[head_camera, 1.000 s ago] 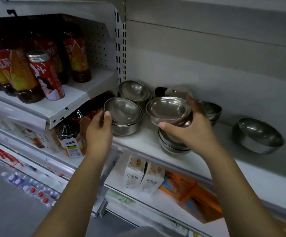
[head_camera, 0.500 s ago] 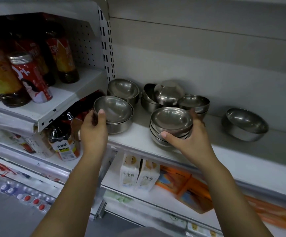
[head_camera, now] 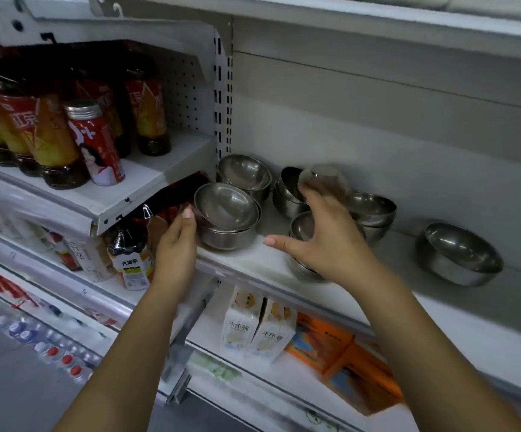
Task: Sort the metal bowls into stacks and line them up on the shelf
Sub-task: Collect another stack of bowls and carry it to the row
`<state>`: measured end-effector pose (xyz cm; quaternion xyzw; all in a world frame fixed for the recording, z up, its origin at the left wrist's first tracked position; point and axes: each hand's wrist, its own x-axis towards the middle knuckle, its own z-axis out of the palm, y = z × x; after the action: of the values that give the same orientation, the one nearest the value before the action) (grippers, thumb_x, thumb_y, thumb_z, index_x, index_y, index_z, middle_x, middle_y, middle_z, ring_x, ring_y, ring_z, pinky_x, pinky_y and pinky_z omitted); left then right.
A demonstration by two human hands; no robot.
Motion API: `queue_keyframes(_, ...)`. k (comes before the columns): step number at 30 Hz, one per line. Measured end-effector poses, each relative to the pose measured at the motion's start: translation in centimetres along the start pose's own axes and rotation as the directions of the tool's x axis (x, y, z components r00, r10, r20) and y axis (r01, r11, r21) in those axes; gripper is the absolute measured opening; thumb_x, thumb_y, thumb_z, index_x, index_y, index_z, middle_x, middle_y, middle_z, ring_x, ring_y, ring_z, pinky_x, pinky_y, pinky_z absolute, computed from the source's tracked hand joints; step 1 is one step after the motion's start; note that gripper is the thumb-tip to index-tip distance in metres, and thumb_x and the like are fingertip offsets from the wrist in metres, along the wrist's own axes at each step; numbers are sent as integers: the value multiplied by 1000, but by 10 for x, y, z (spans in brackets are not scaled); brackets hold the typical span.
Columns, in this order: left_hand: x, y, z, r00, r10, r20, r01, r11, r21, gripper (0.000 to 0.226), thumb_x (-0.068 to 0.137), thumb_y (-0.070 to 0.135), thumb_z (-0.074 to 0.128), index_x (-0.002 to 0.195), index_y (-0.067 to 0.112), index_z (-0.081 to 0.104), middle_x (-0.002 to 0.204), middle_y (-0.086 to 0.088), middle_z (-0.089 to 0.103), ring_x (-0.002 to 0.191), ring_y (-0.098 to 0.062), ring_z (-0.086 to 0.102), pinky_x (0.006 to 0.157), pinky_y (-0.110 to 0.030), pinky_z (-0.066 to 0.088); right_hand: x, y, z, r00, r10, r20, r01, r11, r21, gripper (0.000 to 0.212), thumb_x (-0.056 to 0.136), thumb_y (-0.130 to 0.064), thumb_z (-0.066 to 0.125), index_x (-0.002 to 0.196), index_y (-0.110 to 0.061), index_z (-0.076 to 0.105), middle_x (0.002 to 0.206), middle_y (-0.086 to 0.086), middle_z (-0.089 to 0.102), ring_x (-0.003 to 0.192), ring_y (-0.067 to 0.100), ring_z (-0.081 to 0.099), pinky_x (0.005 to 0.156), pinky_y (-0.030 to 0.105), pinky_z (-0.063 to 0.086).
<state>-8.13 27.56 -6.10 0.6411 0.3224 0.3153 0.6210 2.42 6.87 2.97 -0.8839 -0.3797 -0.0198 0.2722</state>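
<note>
Front stack of nested steel bowls (head_camera: 302, 232) now sits on the white shelf (head_camera: 246, 260), a bowl added.
The right hand (head_camera: 327, 244), fingers spread and released, has lifted off it; the left hand (head_camera: 175, 244) still cups the left two-bowl steel stack (head_camera: 226, 216). Back stacks and one lone steel bowl (head_camera: 458, 254) remain unaligned.
</note>
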Motion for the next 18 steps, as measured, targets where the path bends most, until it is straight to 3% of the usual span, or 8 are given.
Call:
queue_keyframes(6,3,-6,-14,997,8,82,-9,1000,14,56,103,62,30,147,34,52,152,6,51,143,-14,42,121,-39,29,58,-36,24,938,-103,331,64,990,125,120,66,-65,84,159,-25,19,162,-3,31,146,16,33,105,23,30)
queue_keyframes(10,7,-8,-19,993,-14,113,16,1000,-15,63,102,66,24,144,32,56,146,5,57,138,-13,48,116,-34,32,91,-42,42,861,-96,500,2,983,186,117,71,-54,86,160,-24,16,163,-4,29,148,16,30,104,20,27)
queue_keyframes(14,11,-4,-20,989,-32,146,40,998,-52,66,100,65,20,143,28,55,135,5,60,128,-12,53,106,-28,35,109,-41,53,836,-105,538,6,983,182,120,74,-49,87,160,-22,8,161,-3,28,147,13,28,103,18,24)
queue_keyframes(18,11,-1,-19,989,-30,148,40,997,-66,69,99,64,20,144,25,54,134,5,59,124,-11,53,104,-26,34,117,-35,58,851,-68,521,-29,984,175,128,68,-58,86,162,-24,6,166,-5,20,149,13,24,108,22,24)
